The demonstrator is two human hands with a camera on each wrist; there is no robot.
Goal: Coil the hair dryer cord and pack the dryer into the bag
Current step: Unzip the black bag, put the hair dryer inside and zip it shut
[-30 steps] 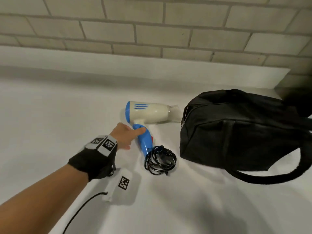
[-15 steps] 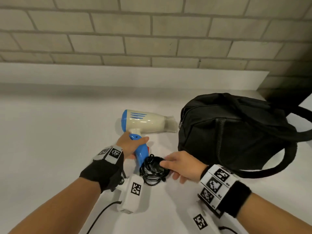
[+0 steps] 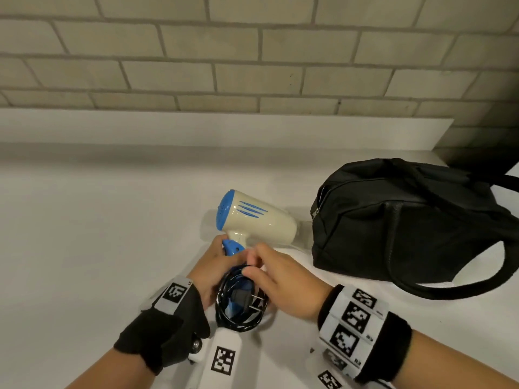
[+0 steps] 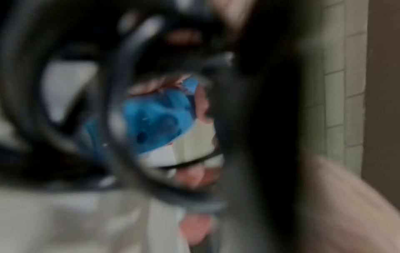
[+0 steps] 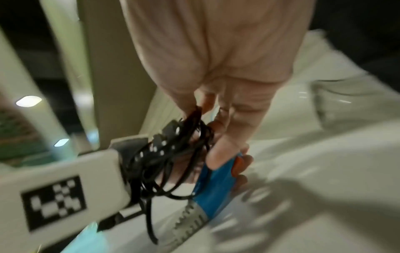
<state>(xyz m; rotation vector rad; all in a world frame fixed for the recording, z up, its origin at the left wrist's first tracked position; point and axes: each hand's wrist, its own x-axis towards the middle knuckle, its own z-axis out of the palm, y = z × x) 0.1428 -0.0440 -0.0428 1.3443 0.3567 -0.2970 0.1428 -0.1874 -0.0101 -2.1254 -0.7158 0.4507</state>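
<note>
Left hand [image 3: 209, 272] grips dryer handle [image 3: 231, 247]; right hand [image 3: 283, 279] pinches coiled cord [image 3: 238, 307] against it.

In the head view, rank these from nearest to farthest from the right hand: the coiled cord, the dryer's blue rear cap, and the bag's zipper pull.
1. Coiled cord: pinched by the right hand, just left of it.
2. Blue rear cap: up and left, on the hair dryer.
3. Zipper pull: up and right, on the black bag; close to the cap's distance, so this order is tentative.
</note>
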